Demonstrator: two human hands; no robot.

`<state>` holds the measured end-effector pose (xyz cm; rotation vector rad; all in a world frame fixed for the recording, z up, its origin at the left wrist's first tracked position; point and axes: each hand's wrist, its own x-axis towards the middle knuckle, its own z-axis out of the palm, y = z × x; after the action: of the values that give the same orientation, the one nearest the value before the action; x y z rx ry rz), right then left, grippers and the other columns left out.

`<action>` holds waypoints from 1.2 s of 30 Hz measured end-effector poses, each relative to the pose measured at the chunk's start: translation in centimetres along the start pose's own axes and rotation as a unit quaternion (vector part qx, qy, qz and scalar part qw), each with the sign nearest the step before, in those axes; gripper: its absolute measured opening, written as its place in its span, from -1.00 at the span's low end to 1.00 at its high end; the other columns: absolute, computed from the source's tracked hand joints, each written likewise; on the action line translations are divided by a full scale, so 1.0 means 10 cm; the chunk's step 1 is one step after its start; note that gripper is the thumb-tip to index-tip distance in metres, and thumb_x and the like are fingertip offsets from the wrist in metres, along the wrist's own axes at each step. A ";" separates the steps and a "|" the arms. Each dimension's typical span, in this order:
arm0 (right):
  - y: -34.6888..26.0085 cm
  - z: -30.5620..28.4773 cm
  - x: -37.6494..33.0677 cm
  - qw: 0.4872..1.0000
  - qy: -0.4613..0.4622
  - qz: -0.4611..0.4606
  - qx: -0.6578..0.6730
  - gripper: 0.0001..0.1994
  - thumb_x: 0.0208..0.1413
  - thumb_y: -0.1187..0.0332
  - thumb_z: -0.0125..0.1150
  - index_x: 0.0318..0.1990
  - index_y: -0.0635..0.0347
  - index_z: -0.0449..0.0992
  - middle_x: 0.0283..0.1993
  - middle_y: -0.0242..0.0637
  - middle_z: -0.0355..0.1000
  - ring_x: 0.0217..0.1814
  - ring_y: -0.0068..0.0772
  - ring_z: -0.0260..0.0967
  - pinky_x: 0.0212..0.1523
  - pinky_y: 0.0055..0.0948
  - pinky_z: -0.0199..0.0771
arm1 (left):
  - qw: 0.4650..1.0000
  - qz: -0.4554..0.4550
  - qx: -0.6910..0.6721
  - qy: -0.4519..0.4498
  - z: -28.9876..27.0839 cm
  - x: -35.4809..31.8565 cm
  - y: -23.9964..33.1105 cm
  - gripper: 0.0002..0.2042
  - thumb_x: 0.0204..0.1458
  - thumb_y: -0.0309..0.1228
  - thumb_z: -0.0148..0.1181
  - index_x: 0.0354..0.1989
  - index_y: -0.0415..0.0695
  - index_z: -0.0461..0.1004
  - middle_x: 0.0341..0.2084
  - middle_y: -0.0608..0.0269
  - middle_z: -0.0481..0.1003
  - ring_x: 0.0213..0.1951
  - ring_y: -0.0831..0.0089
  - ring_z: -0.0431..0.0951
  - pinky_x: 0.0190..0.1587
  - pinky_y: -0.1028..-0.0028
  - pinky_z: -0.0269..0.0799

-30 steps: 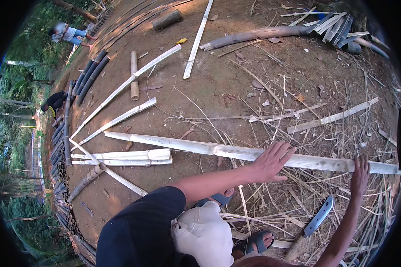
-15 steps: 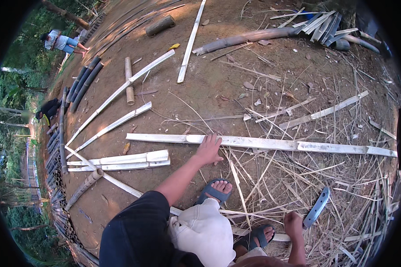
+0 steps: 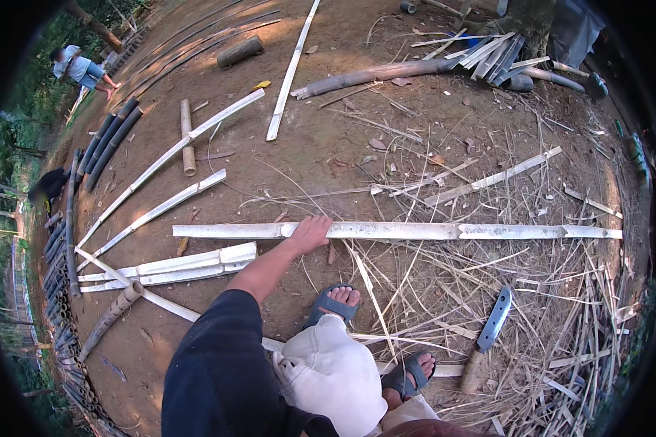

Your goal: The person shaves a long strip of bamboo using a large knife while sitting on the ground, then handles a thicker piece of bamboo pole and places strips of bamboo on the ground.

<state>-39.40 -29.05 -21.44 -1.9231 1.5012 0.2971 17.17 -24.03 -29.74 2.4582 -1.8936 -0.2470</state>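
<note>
Plainly, the left hand (image 3: 310, 233) lies flat and open on the long split bamboo strip (image 3: 415, 231), which runs across the dirt ground (image 3: 328, 146) ahead of the sandalled feet. Its raw edges could splinter into the palm if it slides. Further right, the machete (image 3: 488, 335) lies loose among dry shavings (image 3: 561, 306), easily stepped on. No right hand shows anywhere.

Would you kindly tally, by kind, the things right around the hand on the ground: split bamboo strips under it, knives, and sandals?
Long split bamboo strip under the left hand: 1
Knife lying on the straw: 1
Sandals, one on each foot: 2
Total: 4
</note>
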 end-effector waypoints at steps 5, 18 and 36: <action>-0.33 0.57 0.20 0.945 0.323 -0.028 -0.051 -0.66 0.34 0.17 -0.01 -0.20 0.33 0.50 -0.30 0.13 0.46 -0.20 0.14 0.38 -0.12 -0.02 0.44 | 0.989 0.065 -0.109 0.073 -0.55 0.24 0.46 -0.39 -0.14 -0.27 0.47 0.05 -0.22 0.29 -0.10 0.01 0.47 0.01 0.04 0.51 0.02 0.15 0.43; 0.08 0.13 -0.19 0.963 -0.031 0.128 0.236 -0.63 0.19 0.08 0.20 -0.22 0.31 0.56 -0.34 -0.01 0.53 -0.25 -0.06 0.48 -0.15 -0.12 0.52 | 0.914 0.035 -0.329 -0.234 -0.80 0.42 2.23 -0.29 -0.10 0.12 0.37 -0.12 -0.40 0.44 -0.13 -0.25 0.54 -0.05 -0.09 0.58 0.04 0.15 0.48; 0.86 -0.83 0.18 0.972 0.181 0.132 -0.074 -0.39 -0.05 0.25 0.40 0.18 0.21 0.35 0.18 0.02 0.29 0.21 0.09 0.28 0.18 -0.04 0.38 | 0.506 -0.119 -0.629 -0.578 -0.64 0.33 2.10 -0.25 0.26 0.28 -0.24 0.14 -0.28 0.38 -0.45 0.24 0.54 -0.53 0.45 0.56 -0.50 0.49 0.51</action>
<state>-48.63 -36.56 -19.37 -1.9679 2.0333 0.1849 -1.23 -33.14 -21.24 1.2034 -0.4966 -2.5414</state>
